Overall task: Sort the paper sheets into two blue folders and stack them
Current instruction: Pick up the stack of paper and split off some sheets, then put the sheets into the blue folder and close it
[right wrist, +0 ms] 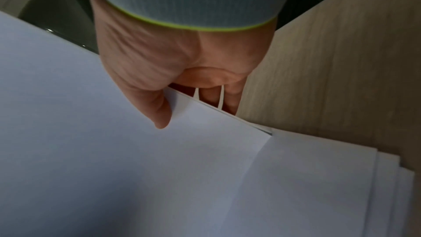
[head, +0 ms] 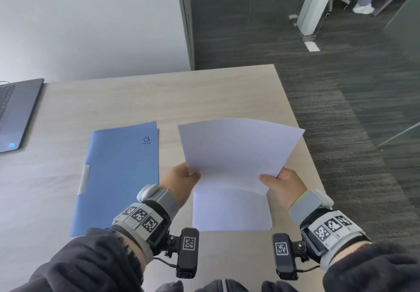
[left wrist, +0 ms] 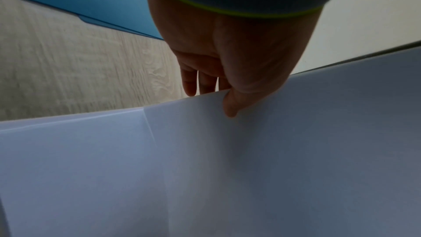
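My left hand [head: 180,181] pinches the lifted sheets [head: 238,153] at their near left corner, thumb on top and the other fingers [left wrist: 190,86] underneath. My right hand [head: 283,185] does the same at the near right corner, its thumb pressed flat on the paper and the fingers [right wrist: 230,100] curled below. I hold both corners, I think, so the thin bundle does not bend or slide apart while it is in the air; the far edge already curves a little.

Under the lifted sheets, the rest of the paper pile [head: 231,214] lies flat on the table [head: 159,91], its edges slightly fanned on the right side.

Left of the pile, just beside it, the blue folders [head: 118,178] lie closed. I see one cover and a second edge at the far corner, so probably two lie one on the other. Whether they hold any paper I cannot tell. They need opening before my sheets go in.

Far left of the folders, a laptop [head: 13,114] sits at the table's edge.
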Action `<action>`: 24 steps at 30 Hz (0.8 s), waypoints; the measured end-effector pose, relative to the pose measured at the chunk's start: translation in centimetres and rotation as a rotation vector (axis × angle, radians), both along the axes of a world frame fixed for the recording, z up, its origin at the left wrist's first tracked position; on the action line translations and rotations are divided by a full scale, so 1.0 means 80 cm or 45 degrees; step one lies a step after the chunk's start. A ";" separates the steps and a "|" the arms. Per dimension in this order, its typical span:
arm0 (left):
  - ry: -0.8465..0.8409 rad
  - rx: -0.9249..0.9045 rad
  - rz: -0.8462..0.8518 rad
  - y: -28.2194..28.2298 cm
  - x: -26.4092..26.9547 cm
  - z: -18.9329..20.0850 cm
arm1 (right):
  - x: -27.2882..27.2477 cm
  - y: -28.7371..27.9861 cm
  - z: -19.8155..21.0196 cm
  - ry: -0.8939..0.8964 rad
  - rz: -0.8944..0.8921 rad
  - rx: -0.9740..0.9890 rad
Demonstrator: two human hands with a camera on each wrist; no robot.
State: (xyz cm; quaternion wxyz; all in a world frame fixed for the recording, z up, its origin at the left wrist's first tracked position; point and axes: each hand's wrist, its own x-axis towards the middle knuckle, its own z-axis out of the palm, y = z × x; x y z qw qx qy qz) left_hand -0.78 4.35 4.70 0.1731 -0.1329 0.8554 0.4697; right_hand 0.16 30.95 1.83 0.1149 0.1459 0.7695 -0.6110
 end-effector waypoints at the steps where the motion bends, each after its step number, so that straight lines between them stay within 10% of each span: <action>1: -0.019 -0.030 -0.020 0.001 0.002 -0.001 | 0.002 -0.001 0.001 -0.007 0.019 0.021; 16: -0.077 -0.114 -0.055 0.002 0.010 -0.012 | 0.020 -0.010 0.002 -0.078 -0.042 0.044; 24: -0.071 0.252 0.054 -0.012 0.015 -0.010 | 0.015 -0.015 0.011 -0.031 -0.099 -0.118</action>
